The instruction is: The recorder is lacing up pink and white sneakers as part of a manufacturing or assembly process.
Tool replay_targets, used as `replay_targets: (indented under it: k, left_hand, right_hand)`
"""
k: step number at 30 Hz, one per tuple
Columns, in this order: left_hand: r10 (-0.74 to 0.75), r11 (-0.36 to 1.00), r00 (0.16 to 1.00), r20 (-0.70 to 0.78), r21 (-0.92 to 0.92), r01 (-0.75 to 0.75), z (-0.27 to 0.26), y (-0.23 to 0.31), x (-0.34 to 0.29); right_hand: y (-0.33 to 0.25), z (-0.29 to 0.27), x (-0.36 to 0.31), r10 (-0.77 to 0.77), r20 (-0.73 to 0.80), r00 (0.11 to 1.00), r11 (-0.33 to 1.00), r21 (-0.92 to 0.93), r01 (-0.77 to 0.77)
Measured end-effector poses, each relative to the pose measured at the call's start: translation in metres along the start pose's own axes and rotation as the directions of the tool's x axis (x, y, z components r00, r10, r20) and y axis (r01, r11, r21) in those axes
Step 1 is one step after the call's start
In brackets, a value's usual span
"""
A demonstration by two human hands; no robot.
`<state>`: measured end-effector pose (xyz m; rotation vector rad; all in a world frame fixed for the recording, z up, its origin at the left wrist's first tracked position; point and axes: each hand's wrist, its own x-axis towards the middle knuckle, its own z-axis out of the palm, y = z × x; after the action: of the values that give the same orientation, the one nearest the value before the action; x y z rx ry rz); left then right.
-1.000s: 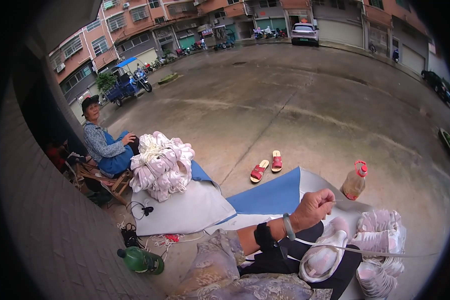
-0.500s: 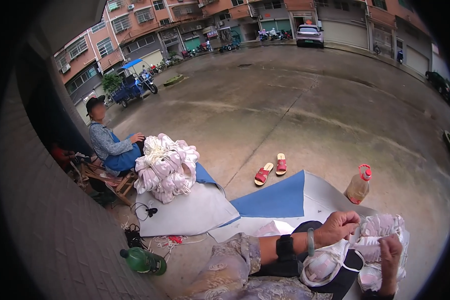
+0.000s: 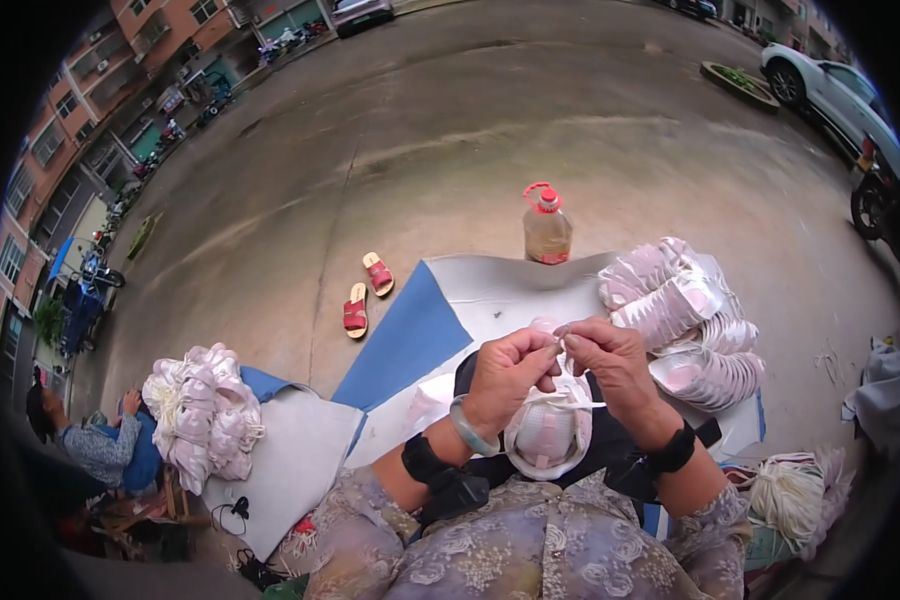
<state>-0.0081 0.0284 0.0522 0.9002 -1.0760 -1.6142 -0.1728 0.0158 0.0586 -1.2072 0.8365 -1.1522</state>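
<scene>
My left hand (image 3: 515, 378) and my right hand (image 3: 615, 365) meet above my lap, fingertips pinched close together. A thin white shoelace (image 3: 560, 340) shows only as a small bit between the fingers; most of it is hidden. Below them a pink and white shoe upper (image 3: 543, 440) rests toe toward me on dark cloth over my lap. A white lace end sticks out across it, under my right hand. To the right, beyond that hand, lie stacked rows of similar shoe uppers (image 3: 660, 290).
A grey and blue sheet (image 3: 400, 335) covers the ground ahead, with a red-capped bottle (image 3: 548, 235) at its far edge. Red slippers (image 3: 356, 312) lie to the left. A person (image 3: 100, 450) sits behind a heap of shoe uppers (image 3: 205, 415). White lace bundles (image 3: 788, 490) are at right.
My view has swung to the right. My hands were apart, the right one raised off to the side; now they have come together at the fingertips over the shoe upper.
</scene>
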Motion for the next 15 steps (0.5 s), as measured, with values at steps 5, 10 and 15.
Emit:
replay_targets:
  k: [5,10,15]
  left_hand:
    - [-0.062,0.996,0.998,-0.019,-0.072,0.061,0.0025,-0.0020,-0.0033]
    - [-0.121,0.988,0.993,-0.005,-0.098,0.120,0.0014,-0.0018,-0.0039]
    - [-0.150,0.982,0.988,0.018,-0.112,0.151,-0.0031,-0.0052,-0.0022]
  right_hand:
    - [0.0109,0.0005,-0.0047,0.043,0.004,0.999,0.999,0.030,-0.043]
    - [0.0081,0.0023,-0.0040,0.045,0.024,0.999,0.998,0.051,-0.047]
    - [0.0099,0.0047,-0.0035,0.065,0.016,0.998,0.996,0.056,-0.066]
